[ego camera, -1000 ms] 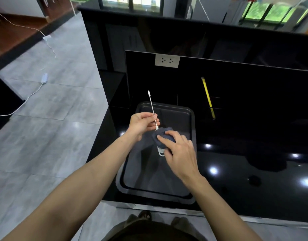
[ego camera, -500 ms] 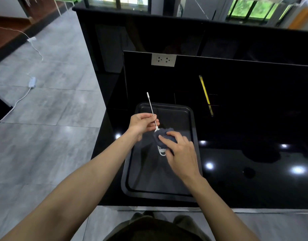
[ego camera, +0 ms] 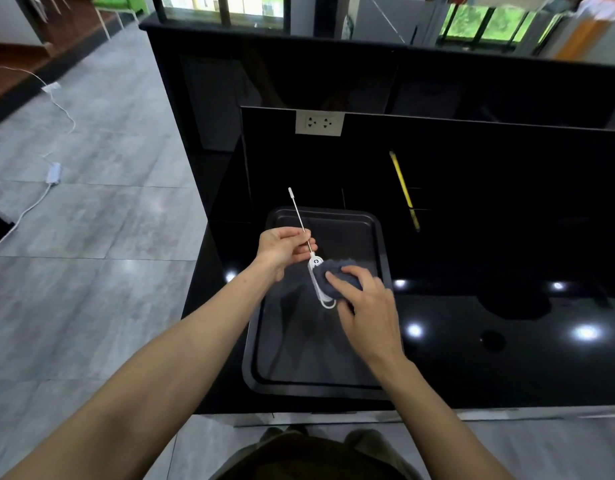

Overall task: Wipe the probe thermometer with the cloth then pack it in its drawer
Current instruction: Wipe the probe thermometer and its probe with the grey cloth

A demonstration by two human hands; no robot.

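My left hand pinches the thin metal stem of the white probe thermometer, whose tip points up and away over the tray's far left corner. Its white handle hangs down toward me, partly wrapped by a dark grey cloth. My right hand presses that cloth against the handle's right side. Both hands hover above a black baking tray on the glossy black counter. No drawer shows in this view.
A yellow rod-like reflection shows in the black backsplash, under a white wall socket. The counter's front edge runs just before my knees. Grey tiled floor with a white cable and adapter lies to the left.
The cloth has slid down and right along the handle, so the white handle top with its button now shows. My left hand keeps its pinch on the stem.
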